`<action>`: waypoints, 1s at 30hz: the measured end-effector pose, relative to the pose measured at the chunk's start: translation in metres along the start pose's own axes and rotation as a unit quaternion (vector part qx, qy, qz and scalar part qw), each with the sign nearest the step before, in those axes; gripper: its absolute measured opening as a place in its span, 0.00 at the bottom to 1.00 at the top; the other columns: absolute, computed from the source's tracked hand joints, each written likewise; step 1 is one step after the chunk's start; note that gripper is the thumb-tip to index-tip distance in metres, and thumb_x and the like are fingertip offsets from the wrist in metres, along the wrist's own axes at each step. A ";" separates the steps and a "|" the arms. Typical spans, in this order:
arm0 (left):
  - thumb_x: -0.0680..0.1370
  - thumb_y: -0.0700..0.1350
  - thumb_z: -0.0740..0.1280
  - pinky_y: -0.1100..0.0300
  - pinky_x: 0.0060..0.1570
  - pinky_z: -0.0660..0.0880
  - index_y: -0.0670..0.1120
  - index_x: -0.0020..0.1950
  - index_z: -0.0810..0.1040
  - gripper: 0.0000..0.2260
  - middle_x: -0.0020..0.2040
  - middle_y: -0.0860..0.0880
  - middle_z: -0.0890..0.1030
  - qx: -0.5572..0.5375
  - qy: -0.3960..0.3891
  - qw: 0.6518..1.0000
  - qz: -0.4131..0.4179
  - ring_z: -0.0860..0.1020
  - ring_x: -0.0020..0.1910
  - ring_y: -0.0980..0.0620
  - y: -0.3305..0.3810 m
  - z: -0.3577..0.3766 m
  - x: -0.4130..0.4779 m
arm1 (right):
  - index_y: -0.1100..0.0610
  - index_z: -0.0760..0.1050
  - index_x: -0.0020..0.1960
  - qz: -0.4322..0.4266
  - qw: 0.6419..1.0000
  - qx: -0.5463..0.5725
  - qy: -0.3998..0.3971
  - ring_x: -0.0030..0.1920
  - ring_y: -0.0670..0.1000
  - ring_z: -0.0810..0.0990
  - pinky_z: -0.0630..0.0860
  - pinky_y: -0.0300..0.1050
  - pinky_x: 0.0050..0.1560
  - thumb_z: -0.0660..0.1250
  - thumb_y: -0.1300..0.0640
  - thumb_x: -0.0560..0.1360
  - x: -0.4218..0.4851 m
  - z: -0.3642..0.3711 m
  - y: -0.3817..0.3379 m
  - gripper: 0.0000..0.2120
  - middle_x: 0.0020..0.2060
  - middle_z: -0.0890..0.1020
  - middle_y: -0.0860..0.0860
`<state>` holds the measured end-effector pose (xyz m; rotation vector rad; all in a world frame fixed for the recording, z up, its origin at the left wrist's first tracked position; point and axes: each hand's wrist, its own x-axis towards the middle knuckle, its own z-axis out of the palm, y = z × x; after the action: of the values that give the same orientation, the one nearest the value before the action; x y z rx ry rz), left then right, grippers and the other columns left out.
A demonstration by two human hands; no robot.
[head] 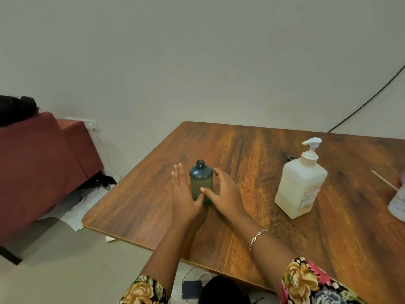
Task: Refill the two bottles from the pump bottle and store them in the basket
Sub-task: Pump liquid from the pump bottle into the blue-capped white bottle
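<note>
Two hands frame an uncapped green bottle point(201, 179) on the wooden counter point(142, 207).

A red couch point(39, 163) stands at far left, off the counter. The left hand point(183, 194) lies flat against the bottle's left side, fingers straight, its grip wide open and closing on nothing. The bottle stands upright near the counter's left edge. The right hand point(223, 194) wraps it from the right, grip curled, thumb on the front. A white pump bottle point(300, 183) stands well apart to the right, and a pale bottle point(397, 202) is cut off by the right edge.
</note>
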<state>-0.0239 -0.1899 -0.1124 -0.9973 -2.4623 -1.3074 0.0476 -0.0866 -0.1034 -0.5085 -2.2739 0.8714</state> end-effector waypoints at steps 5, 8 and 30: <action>0.74 0.46 0.64 0.60 0.72 0.36 0.42 0.76 0.47 0.37 0.77 0.46 0.45 0.033 0.066 0.994 0.075 0.41 0.76 0.49 0.013 0.014 -0.021 | 0.58 0.67 0.68 -0.066 0.996 -0.045 0.028 0.64 0.50 0.70 0.62 0.35 0.61 0.66 0.49 0.74 -0.021 -0.020 0.002 0.25 0.63 0.73 0.52; 0.75 0.46 0.60 0.56 0.73 0.38 0.40 0.76 0.49 0.33 0.77 0.45 0.48 0.036 0.071 0.991 0.109 0.42 0.76 0.49 0.025 0.022 -0.033 | 0.55 0.68 0.68 -0.083 0.995 -0.049 0.033 0.62 0.47 0.70 0.62 0.34 0.59 0.61 0.47 0.75 -0.037 -0.034 0.003 0.23 0.63 0.73 0.49; 0.78 0.40 0.57 0.58 0.74 0.46 0.47 0.77 0.43 0.32 0.76 0.45 0.54 -0.047 -0.097 0.942 0.318 0.50 0.76 0.51 0.171 0.106 -0.108 | 0.53 0.68 0.67 -0.103 0.987 -0.066 0.107 0.60 0.41 0.71 0.68 0.32 0.59 0.58 0.51 0.76 -0.129 -0.196 0.076 0.20 0.60 0.74 0.47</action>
<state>0.1819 -0.0913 -0.1093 -1.8218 -1.9221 -1.1399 0.2835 -0.0156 -0.0991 -0.3949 -2.1493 0.5389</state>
